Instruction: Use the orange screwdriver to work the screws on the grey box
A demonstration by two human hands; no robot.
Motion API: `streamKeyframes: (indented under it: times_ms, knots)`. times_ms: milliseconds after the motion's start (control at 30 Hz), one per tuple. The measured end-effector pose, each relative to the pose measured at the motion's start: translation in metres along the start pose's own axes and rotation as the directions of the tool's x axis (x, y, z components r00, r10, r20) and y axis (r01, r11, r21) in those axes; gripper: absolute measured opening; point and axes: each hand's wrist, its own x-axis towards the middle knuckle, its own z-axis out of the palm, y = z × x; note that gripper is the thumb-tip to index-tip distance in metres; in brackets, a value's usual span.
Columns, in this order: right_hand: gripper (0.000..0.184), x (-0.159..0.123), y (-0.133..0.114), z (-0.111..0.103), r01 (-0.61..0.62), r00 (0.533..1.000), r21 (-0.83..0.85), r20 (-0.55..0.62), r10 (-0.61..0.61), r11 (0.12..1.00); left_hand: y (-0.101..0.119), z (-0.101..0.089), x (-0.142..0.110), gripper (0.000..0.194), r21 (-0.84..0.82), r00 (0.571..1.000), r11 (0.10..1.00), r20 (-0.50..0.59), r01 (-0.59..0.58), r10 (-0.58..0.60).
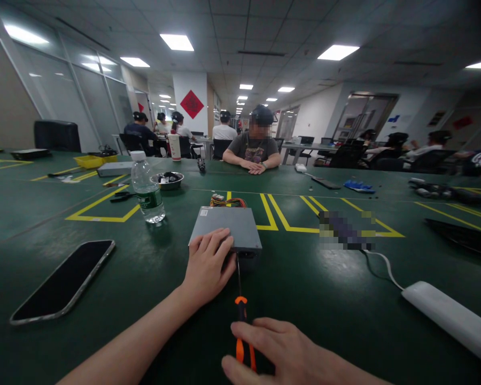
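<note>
A grey metal computer power supply (233,220) lies on the green table in front of me, its bundle of coloured cables (230,202) at the far side. My left hand (210,262) rests over its near left corner, fingers on the top face and thumb bent down by the near side, holding it. In my right hand (274,347) is a screwdriver (241,310) with an orange and black handle. Its shaft points away from me, and the tip meets the near side of the power supply below the top edge. The exact spot of contact is too small to make out.
To the left are a smartphone (66,280), a water bottle (147,187) and a metal bowl (171,181) of small parts. A white power strip (451,313) with a cable lies at right. Across the table sits a person (253,144) with folded arms.
</note>
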Motion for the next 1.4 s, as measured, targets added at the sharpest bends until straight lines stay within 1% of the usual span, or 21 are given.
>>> streamKeyframes:
  times_ms: [67, 100, 133, 200, 233, 300, 467, 500, 567, 700, 767, 900, 933, 1000, 1067, 1133, 1167, 1200, 1233, 1367, 1400]
  knots:
    - [0.018, 0.000, -0.002, 0.004, -0.019, 0.998, 0.007, -0.059, 0.020, 1.000, 0.000, 0.000, 0.000, 0.025, -0.002, 1.000, 1.000, 0.005, 0.001, -0.001]
    - [0.017, -0.001, -0.002, 0.006, -0.078, 0.993, 0.051, -0.082, 0.082, 0.996, 0.000, 0.000, 0.000, 0.025, -0.003, 1.000, 1.000, 0.006, 0.001, -0.001]
    - [0.019, -0.003, -0.002, 0.008, -0.121, 0.984, 0.085, -0.118, 0.130, 0.989, 0.000, 0.000, 0.000, 0.025, -0.004, 1.000, 1.000, 0.007, 0.001, -0.001]
    - [0.025, -0.007, -0.001, 0.009, -0.161, 0.975, 0.117, -0.134, 0.176, 0.980, 0.000, 0.000, 0.001, 0.025, -0.007, 1.000, 1.000, 0.006, 0.000, 0.000]
    - [0.029, -0.008, 0.000, 0.008, -0.108, 0.983, 0.108, -0.134, 0.122, 0.988, 0.000, -0.001, 0.001, 0.025, -0.007, 1.000, 1.000, 0.005, -0.001, 0.001]
    - [0.033, -0.009, 0.003, 0.004, -0.050, 0.994, 0.084, -0.089, 0.057, 0.995, 0.001, -0.001, 0.001, 0.025, -0.008, 1.000, 1.000, 0.000, -0.002, 0.002]
    - [0.029, 0.001, 0.004, -0.004, 0.001, 1.000, 0.044, 0.013, -0.001, 0.999, 0.001, -0.001, 0.001, 0.025, -0.008, 1.000, 1.000, -0.005, -0.003, 0.003]
    - [0.026, 0.002, 0.003, -0.004, 0.009, 1.000, 0.034, 0.015, -0.010, 0.999, 0.001, -0.001, 0.001, 0.025, -0.008, 1.000, 1.000, -0.006, -0.005, 0.005]
    - [0.021, 0.001, 0.002, -0.003, 0.030, 0.999, 0.017, -0.020, -0.030, 0.999, 0.001, -0.001, 0.001, 0.025, -0.007, 1.000, 1.000, -0.007, -0.004, 0.004]
    - [0.017, -0.008, 0.003, 0.001, 0.006, 0.998, 0.007, -0.066, -0.005, 1.000, 0.001, -0.001, 0.001, 0.026, -0.008, 1.000, 1.000, 0.005, 0.005, -0.005]
    - [0.019, -0.011, 0.005, 0.001, -0.008, 0.998, 0.032, -0.054, 0.010, 0.999, 0.001, -0.002, 0.001, 0.026, -0.011, 1.000, 1.000, 0.011, 0.005, -0.005]
    - [0.022, -0.005, 0.005, -0.001, -0.009, 0.996, 0.056, 0.092, 0.004, 0.998, 0.001, -0.003, 0.001, 0.026, -0.015, 1.000, 1.000, 0.017, 0.000, 0.000]
    - [0.022, -0.002, 0.004, -0.002, -0.005, 0.996, 0.043, 0.086, 0.001, 0.999, 0.001, -0.003, 0.001, 0.026, -0.015, 1.000, 1.000, 0.018, -0.001, 0.001]
    - [0.020, 0.001, 0.002, -0.003, 0.005, 1.000, 0.016, 0.028, -0.006, 1.000, 0.001, -0.002, 0.001, 0.026, -0.017, 1.000, 1.000, 0.015, 0.000, 0.000]
    - [0.018, 0.001, 0.001, -0.002, -0.030, 0.998, 0.006, -0.060, 0.031, 1.000, 0.001, -0.002, 0.001, 0.026, -0.019, 1.000, 1.000, 0.013, 0.001, -0.001]
    - [0.018, -0.001, 0.001, 0.000, -0.082, 0.990, 0.032, -0.112, 0.085, 0.996, 0.001, -0.002, 0.001, 0.026, -0.021, 1.000, 1.000, 0.012, 0.003, -0.003]
    - [0.019, -0.003, 0.002, 0.001, -0.068, 0.991, 0.039, -0.116, 0.072, 0.997, 0.001, -0.002, 0.001, 0.026, -0.020, 1.000, 1.000, 0.014, 0.003, -0.003]
    - [0.019, -0.005, 0.004, 0.001, -0.020, 0.996, 0.044, -0.084, 0.024, 0.999, 0.001, -0.002, 0.001, 0.026, -0.019, 1.000, 1.000, 0.015, 0.002, -0.001]
    - [0.020, -0.007, 0.005, 0.001, -0.014, 0.997, 0.055, -0.077, 0.018, 0.998, 0.001, -0.003, 0.001, 0.026, -0.018, 1.000, 1.000, 0.014, 0.002, -0.001]
    - [0.027, -0.005, 0.007, -0.003, 0.005, 0.999, 0.027, 0.043, -0.007, 1.000, 0.001, -0.003, 0.001, 0.025, -0.009, 1.000, 1.000, 0.017, 0.001, 0.000]
    - [0.028, -0.003, 0.007, -0.004, 0.017, 0.999, 0.014, 0.049, -0.017, 1.000, 0.000, -0.002, 0.001, 0.025, -0.007, 1.000, 1.000, 0.018, 0.001, -0.001]
